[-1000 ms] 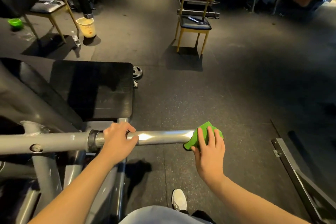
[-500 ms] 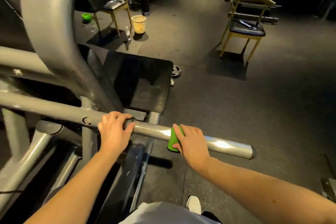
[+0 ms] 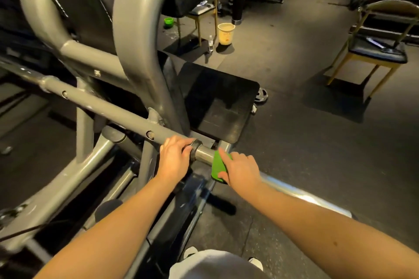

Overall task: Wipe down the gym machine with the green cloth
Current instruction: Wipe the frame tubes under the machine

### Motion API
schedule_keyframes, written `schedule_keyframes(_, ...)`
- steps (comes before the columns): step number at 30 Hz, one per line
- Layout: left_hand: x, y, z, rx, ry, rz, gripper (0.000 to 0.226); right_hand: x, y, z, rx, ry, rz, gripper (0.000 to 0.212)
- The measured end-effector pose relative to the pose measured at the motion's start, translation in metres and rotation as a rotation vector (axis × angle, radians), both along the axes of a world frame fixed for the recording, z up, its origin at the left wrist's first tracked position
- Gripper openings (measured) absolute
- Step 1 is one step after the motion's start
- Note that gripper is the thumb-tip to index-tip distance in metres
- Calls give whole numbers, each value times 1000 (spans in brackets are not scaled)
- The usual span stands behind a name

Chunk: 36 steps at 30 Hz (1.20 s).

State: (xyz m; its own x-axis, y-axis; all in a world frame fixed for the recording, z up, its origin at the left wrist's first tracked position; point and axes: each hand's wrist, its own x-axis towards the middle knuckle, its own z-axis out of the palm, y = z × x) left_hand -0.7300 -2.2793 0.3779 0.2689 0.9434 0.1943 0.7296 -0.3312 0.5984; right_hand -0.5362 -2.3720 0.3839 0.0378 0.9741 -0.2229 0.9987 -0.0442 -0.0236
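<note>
Hands: L hand (image 3: 173, 161) grips bar (image 3: 127, 120), R hand (image 3: 241, 171) clamps green cloth (image 3: 218, 166), now slid nearer L hand

Stood in a gym, shown by grey tubular steel machine frame (image 3: 136, 29) under the grip, dark round weight plate (image 3: 261, 97) beyond, black speckled rubber floor (image 3: 317, 154).

Nothing is reading clearly from where I'm standing. The cream bucket (image 3: 226, 33) in the upper middle of the frame is showing a faint reddish print on its side, but it is coming through too small and blurred to make out.
</note>
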Motion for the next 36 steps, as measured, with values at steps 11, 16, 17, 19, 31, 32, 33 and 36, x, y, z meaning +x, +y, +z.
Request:
schedule_keyframes(11, 8, 2, 6, -263, -155, 176, 6, 28, -24, 2, -19, -62, 33, 77)
schedule_keyframes(16, 12, 3, 6, -317, -222, 246, 11, -1, 19, 3, -60, 23, 36, 80)
schedule_keyframes(17, 13, 3, 8, -327, -225, 257, 10, -7, 28, 1, -54, 36, 43, 80)
schedule_keyframes(19, 15, 4, 9, -337, -225, 285, 8, -19, 46, -2, -46, 47, 77, 80)
schedule_keyframes(31, 1, 8, 8, -258, -179, 312, 5, -14, 89, 10, 179, 695, -213, 36)
schedule_keyframes(32, -7, 13, 6, -229, -177, 343, 5, -19, 94, 15, 219, 753, -208, 33)
schedule_keyframes(33, -16, 18, 5, -204, -176, 366, 5, -26, 98, 18, 234, 799, -167, 29)
schedule_keyframes(36, -40, 38, 1, -158, -115, 380, 28, -58, 99, 14, 190, 661, 53, 19)
